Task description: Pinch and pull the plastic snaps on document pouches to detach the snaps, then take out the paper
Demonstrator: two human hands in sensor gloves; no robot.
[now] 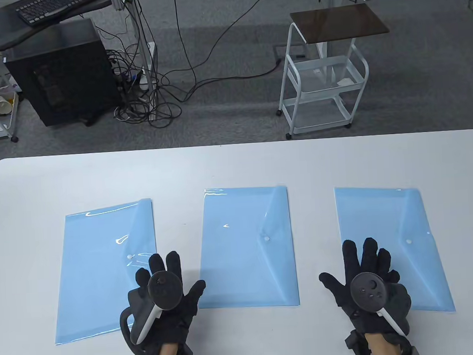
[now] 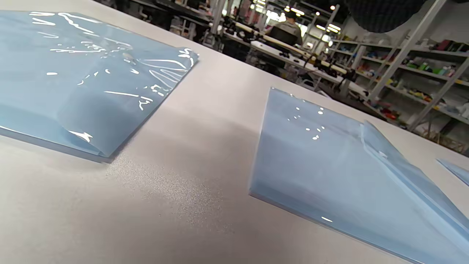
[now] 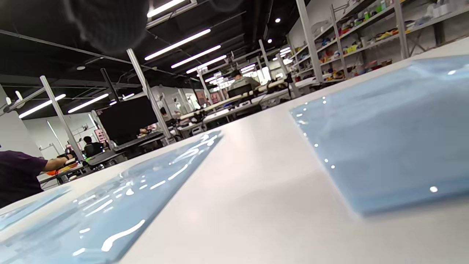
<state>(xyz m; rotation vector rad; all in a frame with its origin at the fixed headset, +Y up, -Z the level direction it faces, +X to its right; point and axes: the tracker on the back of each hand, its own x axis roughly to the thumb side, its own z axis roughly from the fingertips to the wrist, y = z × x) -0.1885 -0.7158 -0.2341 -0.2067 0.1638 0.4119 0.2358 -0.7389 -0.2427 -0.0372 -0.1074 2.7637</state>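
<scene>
Three pouches lay side by side on the table, with a hand over each outer one.

The left pouch [image 1: 106,269], middle pouch [image 1: 246,247] and right pouch [image 1: 393,248] lay flat in a row on the table [image 1: 235,165], apart from one another, each with its flap on its right side. A snap [image 1: 266,238] sat on the middle pouch's flap, and another snap [image 1: 408,241] on the right pouch's. The left hand [image 1: 163,298] lay over the near right corner of the left pouch; the right hand [image 1: 367,285] lay over the near left part of the right pouch. Beyond the table's far edge stood a cart [image 1: 322,80] to the right and a computer tower [image 1: 62,72] to the left, with cables [image 1: 155,94] between them.
</scene>
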